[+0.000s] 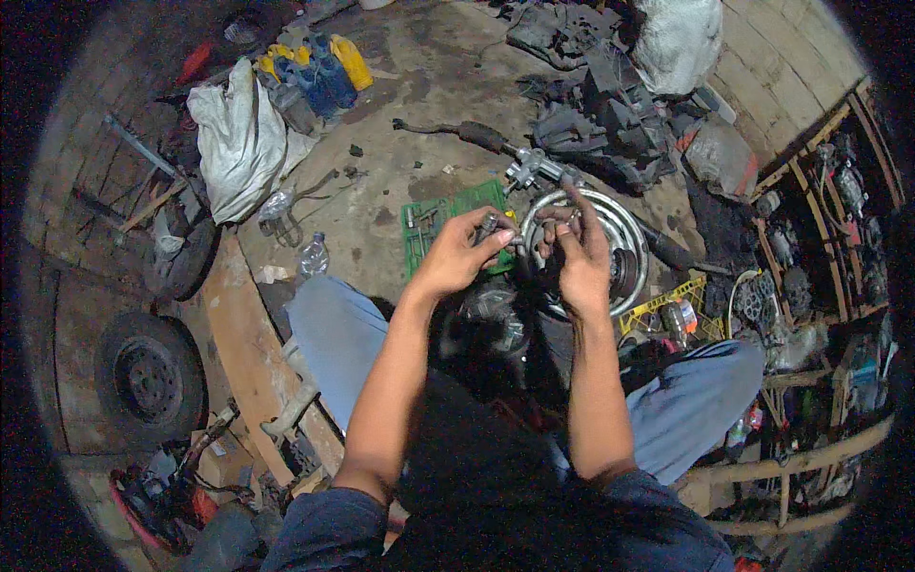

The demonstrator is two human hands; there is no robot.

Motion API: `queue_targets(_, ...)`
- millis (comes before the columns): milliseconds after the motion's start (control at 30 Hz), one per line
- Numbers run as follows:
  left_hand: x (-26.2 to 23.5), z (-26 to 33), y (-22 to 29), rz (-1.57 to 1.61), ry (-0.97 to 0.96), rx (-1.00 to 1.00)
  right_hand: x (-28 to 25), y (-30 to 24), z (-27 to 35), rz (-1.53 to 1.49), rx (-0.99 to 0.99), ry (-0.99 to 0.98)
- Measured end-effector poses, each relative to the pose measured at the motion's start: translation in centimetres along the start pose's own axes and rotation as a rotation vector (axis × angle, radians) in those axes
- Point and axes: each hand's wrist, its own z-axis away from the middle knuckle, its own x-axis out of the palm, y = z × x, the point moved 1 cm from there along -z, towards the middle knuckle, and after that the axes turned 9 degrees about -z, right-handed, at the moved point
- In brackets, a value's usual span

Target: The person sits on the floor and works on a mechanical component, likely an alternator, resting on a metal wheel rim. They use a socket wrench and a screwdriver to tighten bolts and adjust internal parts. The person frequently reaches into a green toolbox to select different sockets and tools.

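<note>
Pinching metal cylinder (489, 225) in left hand (455, 255).
Having right hand (583, 259) at three o'clock, over chrome wheel rim (640, 250); cannot tell its hold.

A worn grey-brown concrete floor (410, 71), blotched with dark stains, spreads through the dim room. A dark wall (71, 296) lined with seams closes off the left side; a paler wall (777, 43), also seamed, stands at the upper right. Along the right, a rough timber rack (818, 238) is crowded with mixed parts. Light falls mostly across the middle of the floor, leaving the outer areas shadowed.
</note>
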Motion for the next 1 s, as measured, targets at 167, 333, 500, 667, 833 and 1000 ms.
queue_targets(167,-0.4,2.0,-0.6,-0.041,-0.086,-0.087,0.9,-2.2,0.3,-0.257,0.051,0.001)
queue_targets(333,-0.9,2.6,-1.7,-0.027,-0.158,-0.066,0.9,-1.3,0.9,-0.454,0.217,0.039)
queue_targets(500,-0.3,3.1,-2.0,0.356,-0.217,-0.175,0.5,0.3,0.9,-0.375,0.266,0.022)
queue_targets(667,-0.4,2.7,-0.6,0.322,-0.291,-0.165,0.5,0.8,1.0,-0.478,0.323,0.074)
queue_targets(833,-1.0,2.7,-1.5,0.729,-0.207,-0.347,-0.3,2.4,0.7,-0.610,0.408,0.104)
queue_targets(1000,-0.9,2.4,-3.4,1.168,-0.297,-0.402,-0.1,3.4,0.6,-0.796,0.539,0.102)
